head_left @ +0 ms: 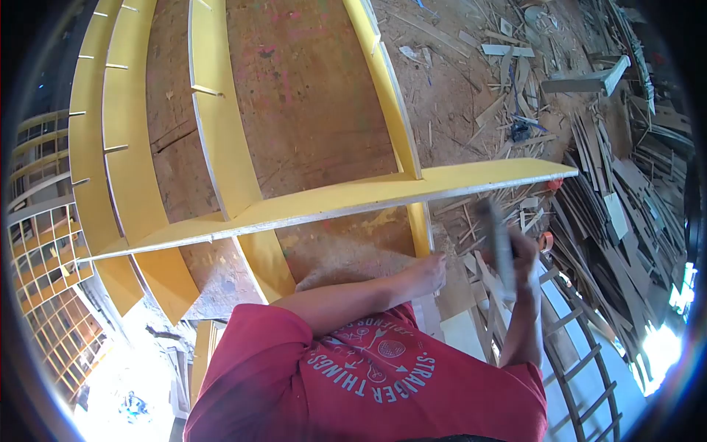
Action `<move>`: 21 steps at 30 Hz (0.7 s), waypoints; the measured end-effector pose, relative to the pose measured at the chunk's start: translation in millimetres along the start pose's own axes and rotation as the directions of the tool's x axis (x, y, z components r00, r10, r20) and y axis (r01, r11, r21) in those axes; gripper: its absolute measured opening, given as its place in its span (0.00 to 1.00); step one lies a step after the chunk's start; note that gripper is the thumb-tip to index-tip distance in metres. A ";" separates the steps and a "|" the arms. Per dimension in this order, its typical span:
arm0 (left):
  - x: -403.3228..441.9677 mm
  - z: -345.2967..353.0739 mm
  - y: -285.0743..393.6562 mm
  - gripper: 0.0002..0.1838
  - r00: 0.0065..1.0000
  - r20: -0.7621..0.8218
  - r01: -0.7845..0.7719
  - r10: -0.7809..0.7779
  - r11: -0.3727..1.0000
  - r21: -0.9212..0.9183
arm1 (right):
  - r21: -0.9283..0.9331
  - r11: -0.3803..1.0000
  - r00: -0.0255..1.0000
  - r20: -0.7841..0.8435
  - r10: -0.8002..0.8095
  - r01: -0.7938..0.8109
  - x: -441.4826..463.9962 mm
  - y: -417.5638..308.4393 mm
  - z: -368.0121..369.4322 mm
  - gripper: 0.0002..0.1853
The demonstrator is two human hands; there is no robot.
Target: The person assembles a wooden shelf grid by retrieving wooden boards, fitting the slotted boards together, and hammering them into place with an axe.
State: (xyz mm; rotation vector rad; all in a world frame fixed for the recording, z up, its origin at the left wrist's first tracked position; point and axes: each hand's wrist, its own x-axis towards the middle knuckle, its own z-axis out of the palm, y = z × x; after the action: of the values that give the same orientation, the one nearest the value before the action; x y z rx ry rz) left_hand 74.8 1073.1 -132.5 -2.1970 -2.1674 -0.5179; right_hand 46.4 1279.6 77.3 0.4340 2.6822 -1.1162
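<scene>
A long yellow board [317,206] stands on edge and runs across the view, with notched yellow boards [136,147] crossing it. My left hand [427,275] is closed beside the lower end of the rightmost crossing board [421,230]; what its fingers hold, if anything, is too small to tell. In my right hand [523,256] is a grey tool [498,250], smeared by motion, held upright below the long board's right part. Its exact type cannot be made out.
A brown wooden surface [309,103] lies under the boards. Scraps litter the floor at upper right, near a pile of wood strips [611,221]. A ladder-like frame [589,361] is at lower right, a grid frame [51,243] at far left.
</scene>
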 end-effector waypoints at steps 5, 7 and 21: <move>0.7 -3.7 -3.6 0.05 0.998 0.003 -0.068 0.068 0.993 -0.101 | 0.564 0.813 0.889 -0.435 0.145 0.143 -35.6 -46.2 39.1 0.18; 1.3 -4.3 -8.0 0.06 0.994 0.073 -0.066 0.077 0.988 -0.142 | 0.228 0.963 0.870 -0.434 0.233 -0.144 -33.2 -30.7 63.9 0.23; 9.1 -16.6 -5.3 0.11 0.905 0.404 -0.044 0.136 0.973 -0.229 | -0.256 0.936 0.969 -0.121 0.216 -0.240 1.7 4.0 96.4 0.17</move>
State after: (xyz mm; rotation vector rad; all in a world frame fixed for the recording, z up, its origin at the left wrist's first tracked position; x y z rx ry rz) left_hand 65.8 1078.2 -115.7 -2.7304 -2.2700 -0.3100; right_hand 53.3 1213.5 7.3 0.7387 2.7183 -0.6701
